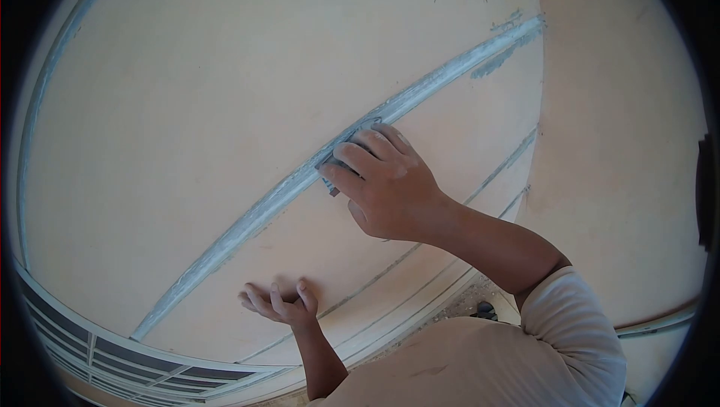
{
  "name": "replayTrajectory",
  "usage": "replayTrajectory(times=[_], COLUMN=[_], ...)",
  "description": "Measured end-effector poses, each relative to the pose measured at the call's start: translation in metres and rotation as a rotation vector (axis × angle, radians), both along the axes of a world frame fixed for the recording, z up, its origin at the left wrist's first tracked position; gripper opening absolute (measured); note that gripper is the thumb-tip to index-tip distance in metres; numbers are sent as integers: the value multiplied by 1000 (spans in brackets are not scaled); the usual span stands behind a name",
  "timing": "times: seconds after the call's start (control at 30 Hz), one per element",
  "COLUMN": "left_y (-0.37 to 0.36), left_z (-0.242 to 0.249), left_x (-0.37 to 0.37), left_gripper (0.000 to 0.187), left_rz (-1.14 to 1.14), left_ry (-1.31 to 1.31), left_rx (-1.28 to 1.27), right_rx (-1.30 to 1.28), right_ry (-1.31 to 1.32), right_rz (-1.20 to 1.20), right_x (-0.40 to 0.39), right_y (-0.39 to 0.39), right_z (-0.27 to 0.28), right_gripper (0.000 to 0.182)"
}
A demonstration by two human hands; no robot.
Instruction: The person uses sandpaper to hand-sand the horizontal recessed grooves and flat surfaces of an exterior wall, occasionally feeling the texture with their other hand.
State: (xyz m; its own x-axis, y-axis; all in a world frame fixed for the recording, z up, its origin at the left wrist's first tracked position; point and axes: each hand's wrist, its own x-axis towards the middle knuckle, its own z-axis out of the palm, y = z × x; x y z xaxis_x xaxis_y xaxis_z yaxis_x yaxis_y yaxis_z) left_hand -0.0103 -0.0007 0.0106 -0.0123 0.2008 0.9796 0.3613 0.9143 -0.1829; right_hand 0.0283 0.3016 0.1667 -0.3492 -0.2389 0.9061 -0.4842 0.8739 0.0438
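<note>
A pale wall (247, 92) fills most of the view, crossed diagonally by a grey-white band (255, 212). Near the middle of this band, my right hand (390, 182) is closed around a small dark block (330, 175) and presses it against the band. The fingers cover most of the block. Lower down on the left, my left hand (281, 302) has its fingers apart and slightly curled, close to the wall below the band, holding nothing. Whether its fingertips touch the wall I cannot tell.
A barred window (97, 351) runs along the lower left. Thinner grey lines (420, 246) cross the lower wall. Another grey band (46, 77) edges the far left. A wall corner (541, 70) stands at the right. A shoe (486, 309) shows on the ground below.
</note>
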Motion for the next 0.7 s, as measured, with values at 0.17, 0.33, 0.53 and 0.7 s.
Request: replayTrajectory(times=[0.17,0.33,0.53,0.7], left_y=[-2,0,4,0], left_z=[2,2,3,-1], left_x=[2,1,-1,1], left_gripper=[51,51,50,49], left_rz=[-5,7,-28,-24], left_ry=[-1,0,19,6], left_rx=[-13,-12,43,20], right_rx=[-48,-60,-127,-153], right_ry=[101,152,219,251], right_rz=[53,76,99,93], right_x=[-12,-11,-26,-27], right_y=[3,-35,-6,-23], right_z=[-11,-19,-14,-19], right_gripper=[35,34,38,42])
